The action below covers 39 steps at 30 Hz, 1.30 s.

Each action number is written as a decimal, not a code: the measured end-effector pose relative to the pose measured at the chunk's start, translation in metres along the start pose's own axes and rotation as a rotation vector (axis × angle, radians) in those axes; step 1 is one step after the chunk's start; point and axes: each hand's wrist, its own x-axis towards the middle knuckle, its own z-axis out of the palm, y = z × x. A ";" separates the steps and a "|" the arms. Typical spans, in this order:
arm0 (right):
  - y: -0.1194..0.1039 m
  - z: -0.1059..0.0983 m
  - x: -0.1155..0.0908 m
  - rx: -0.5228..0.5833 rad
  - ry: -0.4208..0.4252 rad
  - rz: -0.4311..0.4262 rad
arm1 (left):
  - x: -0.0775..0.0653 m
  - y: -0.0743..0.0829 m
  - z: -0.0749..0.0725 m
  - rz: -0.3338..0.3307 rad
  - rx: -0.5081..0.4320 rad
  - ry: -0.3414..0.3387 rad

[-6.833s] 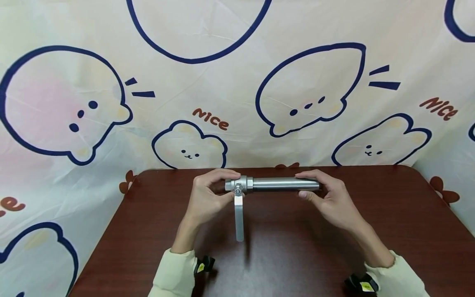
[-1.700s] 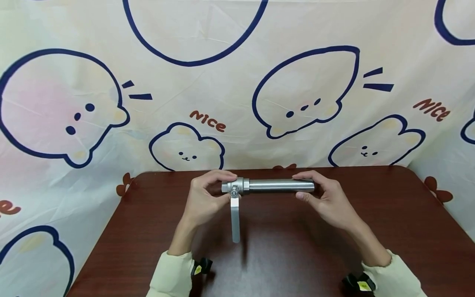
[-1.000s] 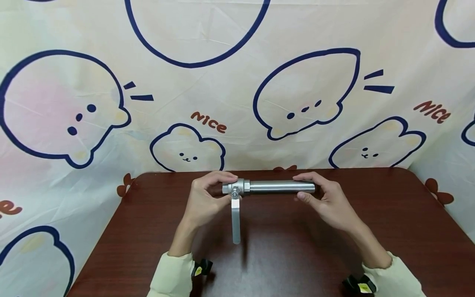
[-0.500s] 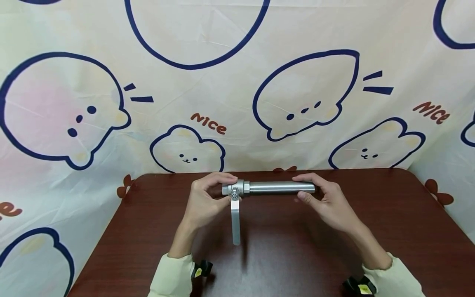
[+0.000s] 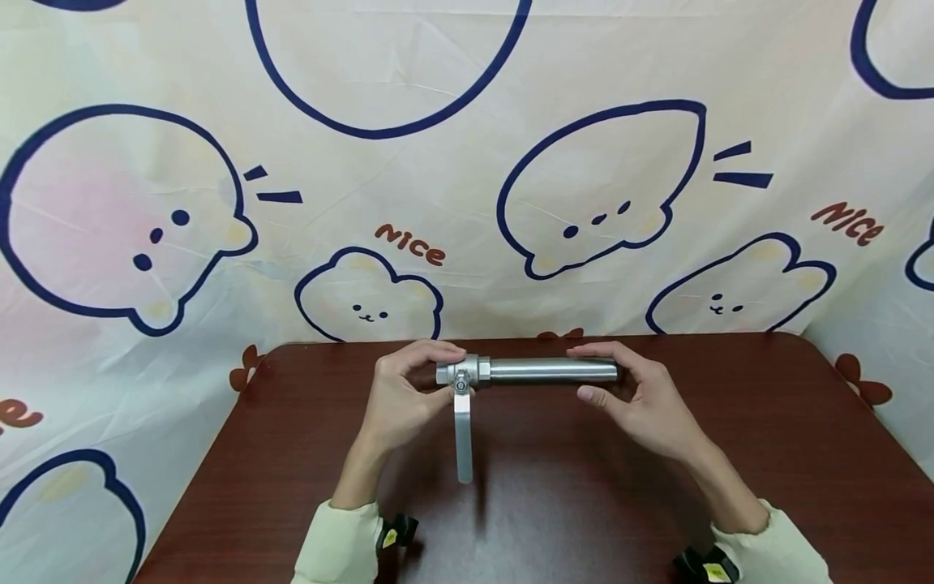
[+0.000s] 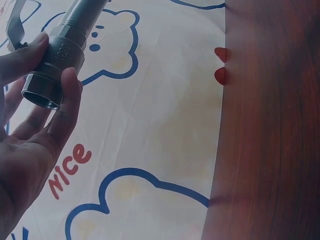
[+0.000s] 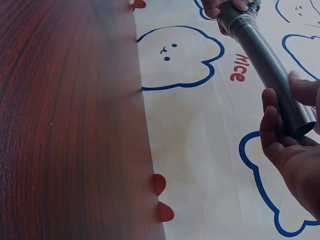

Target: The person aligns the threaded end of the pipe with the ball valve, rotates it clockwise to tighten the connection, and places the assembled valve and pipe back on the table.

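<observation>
A steel ball valve (image 5: 464, 371) with a flat lever handle (image 5: 463, 438) hanging toward me is joined to a straight metal pipe (image 5: 550, 371) on its right. My left hand (image 5: 404, 397) grips the valve body, thumb below and fingers above; in the left wrist view its open threaded end (image 6: 42, 92) faces the palm. Around the pipe's far right end is my right hand (image 5: 653, 405), its thumb (image 5: 600, 396) apart below the pipe and its fingers along the far side. The right wrist view has the pipe's hollow end (image 7: 302, 129) between that hand's fingers and thumb.
The valve and pipe are held above a dark red-brown wooden table (image 5: 554, 519). A pale cloth (image 5: 452, 186) printed with cartoon bears hangs behind and at both sides of it. Black straps with yellow labels sit at both wrists.
My right thumb has come away from the pipe, and the right fingers have loosened and shifted slightly left. The left hand keeps its hold on the valve.
</observation>
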 end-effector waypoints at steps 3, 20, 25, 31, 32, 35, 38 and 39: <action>0.000 0.000 -0.001 0.016 -0.004 0.002 | 0.000 0.000 0.001 0.000 0.001 0.000; -0.002 -0.002 -0.002 -0.052 0.033 -0.014 | -0.001 0.001 0.001 -0.001 0.001 -0.008; -0.002 -0.002 -0.002 -0.053 0.031 -0.015 | -0.001 0.000 0.001 0.003 0.006 -0.008; -0.002 -0.001 -0.001 -0.058 0.033 -0.016 | -0.001 -0.001 0.001 0.010 -0.003 -0.006; -0.002 -0.001 -0.001 -0.061 0.034 -0.016 | -0.001 -0.001 0.001 0.009 -0.004 -0.006; -0.001 -0.002 -0.001 -0.068 0.035 -0.014 | -0.001 0.000 0.002 0.005 -0.007 -0.006; -0.001 -0.002 -0.001 -0.070 0.035 -0.011 | 0.000 0.001 0.002 -0.002 -0.008 -0.007; -0.001 -0.002 -0.001 -0.071 0.034 -0.010 | 0.000 0.001 0.002 -0.001 -0.008 -0.007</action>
